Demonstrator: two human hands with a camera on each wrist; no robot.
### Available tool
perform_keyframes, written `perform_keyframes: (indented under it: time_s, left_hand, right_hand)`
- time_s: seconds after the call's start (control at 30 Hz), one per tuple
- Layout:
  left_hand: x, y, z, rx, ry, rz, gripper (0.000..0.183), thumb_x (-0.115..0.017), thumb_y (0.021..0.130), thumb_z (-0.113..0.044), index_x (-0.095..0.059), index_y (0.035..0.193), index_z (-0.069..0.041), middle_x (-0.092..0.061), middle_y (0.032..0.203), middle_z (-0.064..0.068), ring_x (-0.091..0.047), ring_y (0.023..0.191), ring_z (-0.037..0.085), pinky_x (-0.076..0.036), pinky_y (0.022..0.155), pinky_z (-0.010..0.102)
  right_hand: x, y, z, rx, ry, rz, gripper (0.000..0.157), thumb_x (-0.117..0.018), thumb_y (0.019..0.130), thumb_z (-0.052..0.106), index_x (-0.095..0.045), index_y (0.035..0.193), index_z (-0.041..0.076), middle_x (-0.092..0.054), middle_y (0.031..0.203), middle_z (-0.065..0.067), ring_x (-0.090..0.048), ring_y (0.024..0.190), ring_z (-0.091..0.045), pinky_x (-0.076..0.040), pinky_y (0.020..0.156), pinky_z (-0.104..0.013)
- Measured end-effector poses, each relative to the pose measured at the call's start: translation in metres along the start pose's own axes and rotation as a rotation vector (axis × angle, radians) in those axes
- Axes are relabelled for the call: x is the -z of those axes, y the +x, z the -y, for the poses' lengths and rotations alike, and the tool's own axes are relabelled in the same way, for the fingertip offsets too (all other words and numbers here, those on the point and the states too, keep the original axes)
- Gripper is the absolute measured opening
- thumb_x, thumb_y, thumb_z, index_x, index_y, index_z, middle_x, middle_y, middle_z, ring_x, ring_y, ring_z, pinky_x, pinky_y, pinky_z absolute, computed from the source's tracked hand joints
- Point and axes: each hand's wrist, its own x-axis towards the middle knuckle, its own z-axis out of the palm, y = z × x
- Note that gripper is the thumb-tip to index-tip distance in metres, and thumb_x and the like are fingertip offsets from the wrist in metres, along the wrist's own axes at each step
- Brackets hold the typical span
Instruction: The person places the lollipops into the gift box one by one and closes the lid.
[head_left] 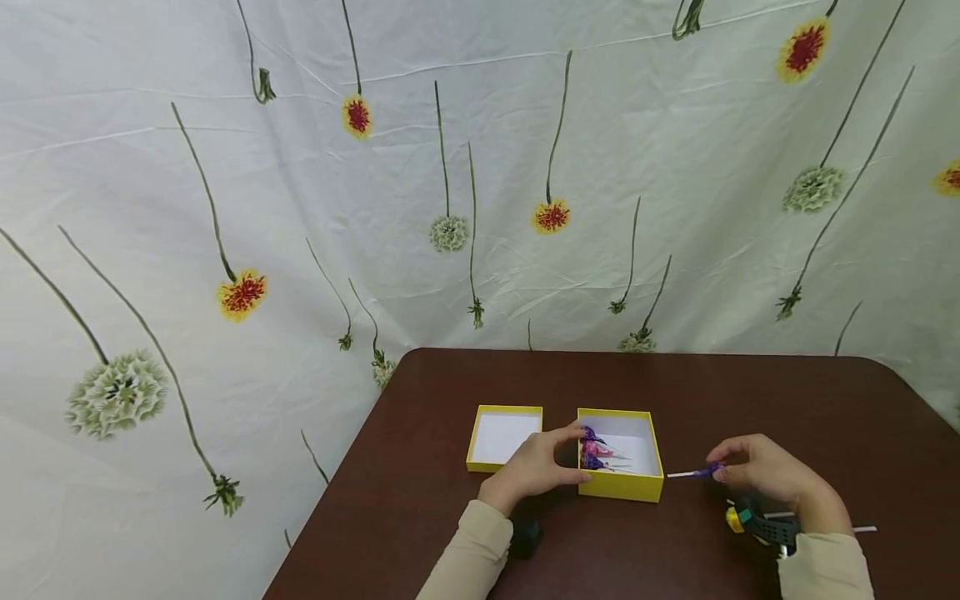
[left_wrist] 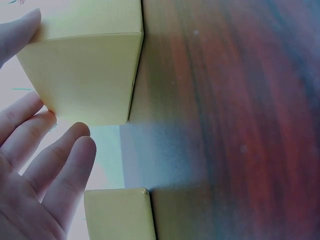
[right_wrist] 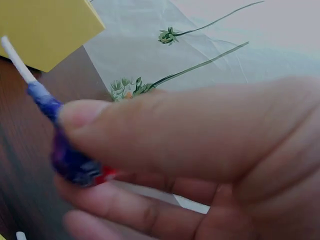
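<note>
A yellow box (head_left: 619, 487) with a white inside stands on the brown table, several lollipops (head_left: 595, 450) in purple and pink wrappers lying at its left side. My left hand (head_left: 534, 462) grips the box's left end, thumb at the front wall and fingers at the rim. In the left wrist view the thumb (left_wrist: 20, 35) lies against the yellow wall. To the right of the box, my right hand (head_left: 772, 471) pinches a purple-wrapped lollipop (right_wrist: 75, 160) between thumb and fingers. Its white stick points left toward the box's corner.
A shallow yellow box lid (head_left: 504, 435), white inside, lies left of the box. Under the right wrist are a dark green device (head_left: 768, 527), something yellow (head_left: 734, 521) and white sticks (head_left: 864, 528). A flower-printed cloth (head_left: 495, 208) hangs behind the table (head_left: 420, 500).
</note>
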Motion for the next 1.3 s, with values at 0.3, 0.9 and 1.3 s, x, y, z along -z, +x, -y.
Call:
perform_keyframes:
  time_s: [0.3,0.9,1.3]
  left_hand:
    - [-0.001,0.000,0.001,-0.009,-0.006,0.002,0.066,-0.079,0.086,-0.033,-0.054,0.145,-0.017,-0.039,0.160,-0.006,-0.045,0.143,0.024,-0.042,0.115,0.040]
    - [0.003,0.001,-0.003,0.015,-0.010,-0.005,0.067,-0.079,0.086,-0.034,-0.054,0.146,-0.019,-0.039,0.160,-0.007,-0.043,0.145,0.023,-0.040,0.117,0.043]
    - [0.002,-0.001,-0.001,0.014,-0.016,0.006,0.067,-0.080,0.086,-0.034,-0.054,0.145,-0.018,-0.038,0.160,-0.007,-0.042,0.146,0.023,-0.039,0.117,0.044]
  right_hand:
    - [0.000,0.000,0.006,-0.010,-0.085,-0.118,0.031,-0.065,0.096,0.012,-0.065,0.118,-0.010,-0.067,0.115,-0.022,-0.063,0.100,-0.025,-0.058,0.085,-0.047]
    - [-0.001,0.003,0.020,0.035,-0.065,-0.282,0.032,-0.065,0.098,0.018,-0.064,0.120,-0.005,-0.068,0.119,-0.024,-0.069,0.100,-0.023,-0.058,0.088,-0.050]
    - [-0.003,0.003,0.032,0.094,-0.001,-0.452,0.036,-0.065,0.099,0.027,-0.064,0.120,-0.002,-0.068,0.099,0.024,-0.062,0.089,0.008,-0.053,0.076,-0.017]
